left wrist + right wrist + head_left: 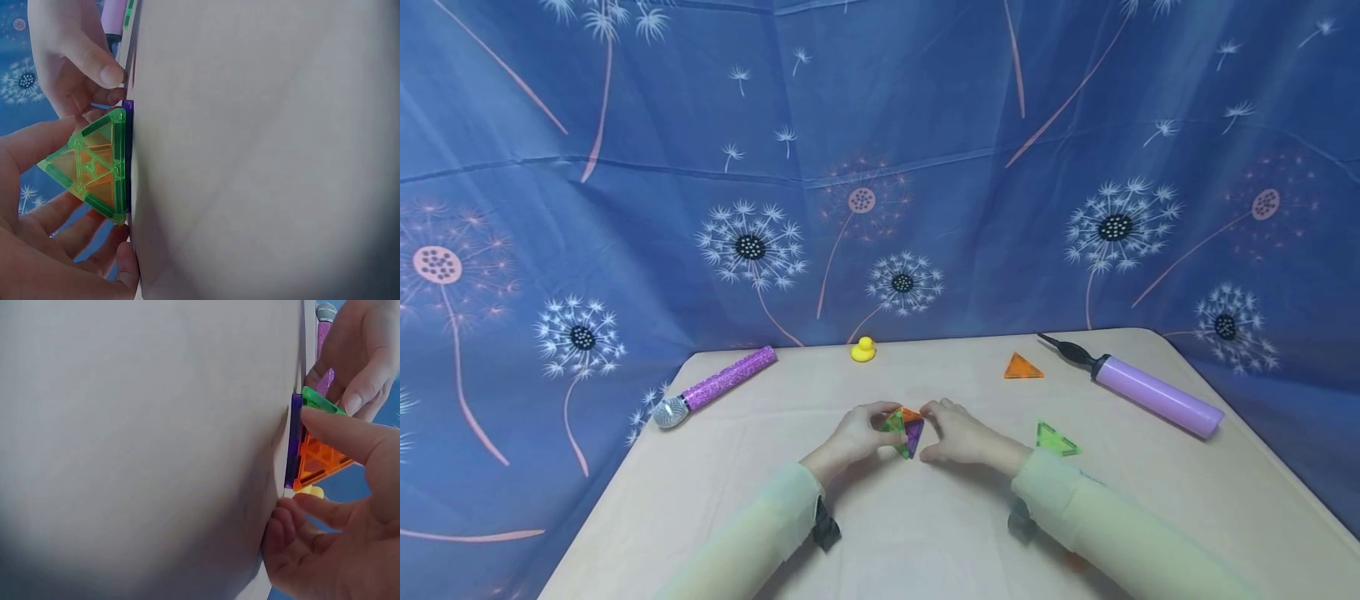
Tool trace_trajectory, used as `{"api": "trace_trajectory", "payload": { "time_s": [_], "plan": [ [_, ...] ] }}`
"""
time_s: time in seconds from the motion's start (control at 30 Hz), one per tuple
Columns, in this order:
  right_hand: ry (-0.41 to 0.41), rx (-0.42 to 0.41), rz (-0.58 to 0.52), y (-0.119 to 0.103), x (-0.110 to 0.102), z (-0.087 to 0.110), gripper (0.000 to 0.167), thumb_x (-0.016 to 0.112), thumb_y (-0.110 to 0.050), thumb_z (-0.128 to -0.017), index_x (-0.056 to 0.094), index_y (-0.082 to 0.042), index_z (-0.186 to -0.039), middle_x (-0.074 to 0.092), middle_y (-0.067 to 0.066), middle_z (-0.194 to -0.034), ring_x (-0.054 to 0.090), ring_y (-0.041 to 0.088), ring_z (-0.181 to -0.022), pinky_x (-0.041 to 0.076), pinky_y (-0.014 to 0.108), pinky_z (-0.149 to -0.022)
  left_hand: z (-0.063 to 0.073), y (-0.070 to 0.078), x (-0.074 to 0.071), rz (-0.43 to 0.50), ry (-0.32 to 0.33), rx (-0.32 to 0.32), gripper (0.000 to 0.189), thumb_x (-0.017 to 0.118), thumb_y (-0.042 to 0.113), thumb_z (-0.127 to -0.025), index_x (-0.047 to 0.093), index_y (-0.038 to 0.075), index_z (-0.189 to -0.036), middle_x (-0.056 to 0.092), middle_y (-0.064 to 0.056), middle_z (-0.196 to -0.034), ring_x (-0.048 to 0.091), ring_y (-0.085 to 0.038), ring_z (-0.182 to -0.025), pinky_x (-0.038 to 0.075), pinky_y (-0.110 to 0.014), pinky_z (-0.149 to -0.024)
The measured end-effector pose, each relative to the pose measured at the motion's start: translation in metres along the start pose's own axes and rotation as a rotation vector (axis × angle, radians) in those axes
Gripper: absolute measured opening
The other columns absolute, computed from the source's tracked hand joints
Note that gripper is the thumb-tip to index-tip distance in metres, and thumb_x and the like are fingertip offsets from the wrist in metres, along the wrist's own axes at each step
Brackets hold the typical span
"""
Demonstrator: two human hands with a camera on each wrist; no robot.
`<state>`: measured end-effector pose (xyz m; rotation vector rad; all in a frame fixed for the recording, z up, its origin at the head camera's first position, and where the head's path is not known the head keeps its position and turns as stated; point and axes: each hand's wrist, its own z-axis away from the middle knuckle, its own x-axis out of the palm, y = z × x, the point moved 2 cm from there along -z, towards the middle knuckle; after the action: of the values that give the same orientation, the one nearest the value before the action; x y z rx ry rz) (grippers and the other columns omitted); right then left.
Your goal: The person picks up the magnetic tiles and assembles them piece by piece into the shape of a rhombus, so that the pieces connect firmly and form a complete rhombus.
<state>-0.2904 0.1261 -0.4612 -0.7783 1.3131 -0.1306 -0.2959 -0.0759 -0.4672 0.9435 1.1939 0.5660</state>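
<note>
Near the middle of the table, a small build of triangular magnetic tiles combines a flat purple tile (292, 444), an upright green tile (120, 165) and a leaning orange tile (320, 459). My left hand (853, 435) holds the build from the left, thumb and fingers at the green tile's sides. On the opposite side is my right hand (964, 435), its thumb and index finger spread around the build's right edge. Seen from the right wrist, that thumb (334, 428) overlaps the purple and orange tiles, while the other fingers bend beside the table surface.
A glittery purple microphone (730, 377) lies at left, and a yellow rubber duck (863, 350) sits at the back. Rightward are a loose orange tile (1022, 367), a loose green tile (1056, 439) and a purple hand pump (1153, 396). Something orange (1077, 562) peeks from under my right sleeve.
</note>
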Motion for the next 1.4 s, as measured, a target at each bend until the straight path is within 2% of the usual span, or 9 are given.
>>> {"api": "trace_trajectory", "payload": {
  "time_s": [0.17,0.3,0.37,0.53,0.7,0.87,1.03,1.23,1.4],
  "plan": [
    [0.004,-0.032,-0.047,0.005,-0.006,0.007,0.065,0.083,-0.021,-0.085,0.053,0.003,-0.138,0.061,0.013,-0.119,0.058,0.031,-0.113,0.048,0.051,-0.1,0.0,0.0,0.002,-0.012,0.004,0.01,0.051,0.084,0.021,-0.084,0.068,0.01,-0.131,0.067,-0.009,-0.13,0.055,-0.033,-0.127,0.037,-0.057,-0.112],
    [0.005,-0.046,-0.047,0.01,-0.012,0.012,0.059,0.079,-0.02,-0.088,0.054,0.001,-0.137,0.064,0.012,-0.115,0.06,0.03,-0.11,0.049,0.052,-0.099,0.002,0.002,0.002,-0.002,0.03,0.004,0.047,0.084,0.019,-0.084,0.07,0.007,-0.128,0.069,-0.008,-0.125,0.061,-0.028,-0.118,0.045,-0.051,-0.105],
    [0.003,-0.057,-0.045,0.013,-0.015,0.016,0.056,0.078,-0.02,-0.089,0.055,0.001,-0.136,0.064,0.014,-0.121,0.06,0.033,-0.116,0.046,0.054,-0.103,0.005,0.002,0.001,-0.012,0.051,-0.005,0.047,0.084,0.018,-0.083,0.07,0.006,-0.126,0.071,-0.008,-0.12,0.062,-0.025,-0.11,0.049,-0.047,-0.1],
    [0.021,-0.081,-0.018,0.022,-0.022,0.03,0.05,0.076,-0.02,-0.092,0.058,0.0,-0.135,0.063,0.017,-0.13,0.057,0.037,-0.125,0.042,0.055,-0.108,0.014,-0.002,-0.009,-0.056,0.092,-0.025,0.046,0.084,0.019,-0.083,0.07,0.004,-0.124,0.07,-0.005,-0.108,0.06,-0.02,-0.095,0.053,-0.04,-0.084],
    [0.071,-0.069,0.023,0.034,-0.034,0.049,0.047,0.074,-0.02,-0.093,0.062,0.001,-0.133,0.062,0.02,-0.133,0.054,0.042,-0.128,0.041,0.057,-0.108,0.027,-0.012,-0.025,-0.075,0.133,-0.032,0.044,0.085,0.018,-0.081,0.07,0.004,-0.12,0.07,-0.004,-0.103,0.058,-0.02,-0.089,0.051,-0.036,-0.078],
    [0.122,-0.006,0.072,0.047,-0.049,0.07,0.045,0.074,-0.018,-0.093,0.063,0.006,-0.13,0.061,0.025,-0.132,0.051,0.048,-0.128,0.038,0.061,-0.109,0.037,-0.022,-0.04,-0.072,0.2,-0.054,0.043,0.085,0.016,-0.079,0.071,0.002,-0.117,0.07,-0.006,-0.101,0.06,-0.021,-0.09,0.052,-0.039,-0.081],
    [0.116,0.074,0.151,0.056,-0.056,0.089,0.051,0.072,-0.021,-0.094,0.059,0.01,-0.132,0.055,0.034,-0.136,0.047,0.052,-0.13,0.036,0.064,-0.109,0.043,-0.03,-0.05,-0.065,0.256,-0.11,0.042,0.085,0.016,-0.079,0.07,0.003,-0.116,0.069,-0.006,-0.101,0.06,-0.022,-0.091,0.052,-0.039,-0.08],
    [0.099,0.168,0.205,0.062,-0.057,0.104,0.06,0.072,-0.026,-0.094,0.055,0.015,-0.134,0.046,0.04,-0.14,0.044,0.055,-0.131,0.036,0.065,-0.108,0.048,-0.031,-0.055,-0.05,0.29,-0.13,0.043,0.085,0.014,-0.079,0.069,-0.001,-0.117,0.07,-0.008,-0.102,0.062,-0.022,-0.089,0.053,-0.035,-0.075],
    [0.061,0.224,0.187,0.066,-0.054,0.111,0.066,0.072,-0.029,-0.095,0.05,0.016,-0.138,0.04,0.039,-0.147,0.04,0.056,-0.134,0.034,0.066,-0.108,0.051,-0.031,-0.054,-0.073,0.311,-0.121,0.043,0.085,0.014,-0.079,0.069,-0.002,-0.115,0.071,-0.01,-0.104,0.063,-0.023,-0.09,0.054,-0.035,-0.075]
  ]
}}
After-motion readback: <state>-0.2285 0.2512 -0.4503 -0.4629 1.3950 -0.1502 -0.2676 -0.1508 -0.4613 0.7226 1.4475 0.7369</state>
